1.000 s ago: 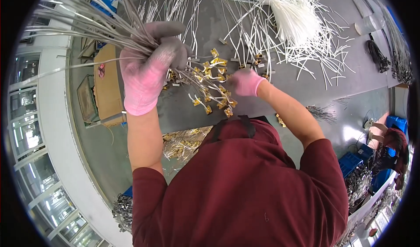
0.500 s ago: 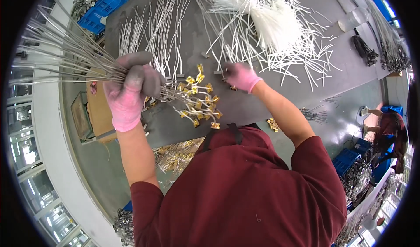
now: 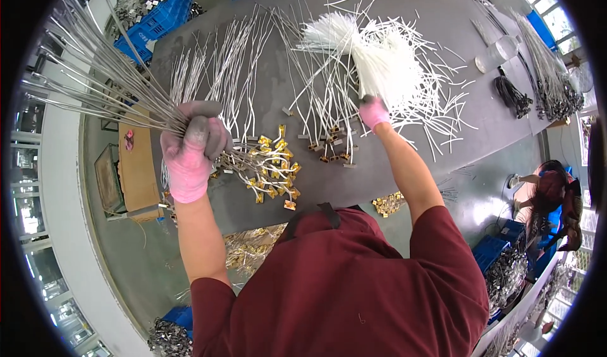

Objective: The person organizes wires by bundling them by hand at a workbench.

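Note:
My left hand, in a pink glove with dark grey fingers, is closed around a bundle of thin grey wires. Their long ends fan out to the upper left, while gold-coloured tabbed ends with short white sleeves hang to the right over the table. At the near edge of a heap of white tubes, my right hand, gloved alike, has its fingers bent together; what lies between them is hidden. Beside it, loose white-sleeved wires end in small dark and metal pieces.
More white-sleeved wires lie in rows on the grey table. A clear bottle and a black cable coil are at the right. Blue crates stand beyond the left corner. Another person is at the far right.
My right hand has moved up and right, from the small wire ends to the white tubes. The left hand keeps its bundle, sitting slightly lower in the picture. The whole view has shifted a little.

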Tool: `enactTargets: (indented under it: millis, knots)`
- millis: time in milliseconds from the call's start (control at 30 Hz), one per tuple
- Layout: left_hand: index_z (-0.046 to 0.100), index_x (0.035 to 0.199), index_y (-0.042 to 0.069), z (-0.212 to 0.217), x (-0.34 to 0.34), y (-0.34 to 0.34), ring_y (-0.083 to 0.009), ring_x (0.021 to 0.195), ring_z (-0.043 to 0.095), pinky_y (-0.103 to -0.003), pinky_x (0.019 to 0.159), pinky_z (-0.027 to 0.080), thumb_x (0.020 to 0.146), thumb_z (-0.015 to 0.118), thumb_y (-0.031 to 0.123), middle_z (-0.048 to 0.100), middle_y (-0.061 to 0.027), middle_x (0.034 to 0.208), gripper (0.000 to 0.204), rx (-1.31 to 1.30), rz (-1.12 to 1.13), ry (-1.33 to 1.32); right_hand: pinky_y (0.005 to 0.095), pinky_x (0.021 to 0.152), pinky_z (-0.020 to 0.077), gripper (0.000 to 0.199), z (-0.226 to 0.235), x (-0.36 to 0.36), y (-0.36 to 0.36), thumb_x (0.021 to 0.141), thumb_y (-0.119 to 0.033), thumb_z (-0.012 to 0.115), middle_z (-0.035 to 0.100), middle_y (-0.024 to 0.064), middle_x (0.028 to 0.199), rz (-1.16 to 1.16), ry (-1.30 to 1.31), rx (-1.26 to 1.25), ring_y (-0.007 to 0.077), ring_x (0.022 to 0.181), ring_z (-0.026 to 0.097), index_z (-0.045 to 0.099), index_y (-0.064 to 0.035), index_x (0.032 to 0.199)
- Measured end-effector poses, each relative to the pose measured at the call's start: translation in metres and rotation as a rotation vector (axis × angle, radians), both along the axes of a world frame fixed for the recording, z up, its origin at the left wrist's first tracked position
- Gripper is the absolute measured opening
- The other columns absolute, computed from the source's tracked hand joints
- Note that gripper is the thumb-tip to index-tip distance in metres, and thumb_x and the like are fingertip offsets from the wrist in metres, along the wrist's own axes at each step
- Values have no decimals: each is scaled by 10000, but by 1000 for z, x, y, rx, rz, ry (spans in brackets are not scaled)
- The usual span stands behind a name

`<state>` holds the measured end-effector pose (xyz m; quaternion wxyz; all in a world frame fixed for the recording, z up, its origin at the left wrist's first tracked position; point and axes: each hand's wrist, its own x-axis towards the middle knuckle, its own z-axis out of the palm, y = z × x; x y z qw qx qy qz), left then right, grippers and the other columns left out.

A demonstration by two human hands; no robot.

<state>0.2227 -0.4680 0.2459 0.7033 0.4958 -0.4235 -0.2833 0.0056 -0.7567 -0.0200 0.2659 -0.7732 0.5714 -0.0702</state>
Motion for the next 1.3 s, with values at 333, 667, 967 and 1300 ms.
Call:
enactTargets:
  millis: [333,667,967,1300]
  knots:
    - [559,1054,-55,-11,2,2,-70,419,333,-258,460,395,864,628,341,373,30,508,444,-129,-14,86,370,723,515,283,89,-8,-10,849,-252,552,656,208,777,275,-1,25,336,728,650,671,-3,913]
    - [546,1055,-61,-10,-3,10,-78,439,355,-255,480,390,839,632,371,397,21,530,491,-55,15,74,423,827,502,256,-2,3,-17,812,-206,490,650,221,959,48,48,-65,379,931,624,678,-52,895]
    - [517,1118,-22,-13,0,5,-117,580,451,-291,601,429,868,510,171,466,-21,647,317,-136,-239,205,375,587,486,129,220,19,65,826,-125,528,602,152,659,1188,-241,65,277,571,605,591,-12,832]
    - [585,941,-58,16,-2,4,-163,581,568,-283,532,473,757,650,191,584,-87,712,316,147,-279,94,429,650,480,164,350,110,98,820,-195,542,614,192,729,1317,-206,-153,362,698,600,629,-71,884]
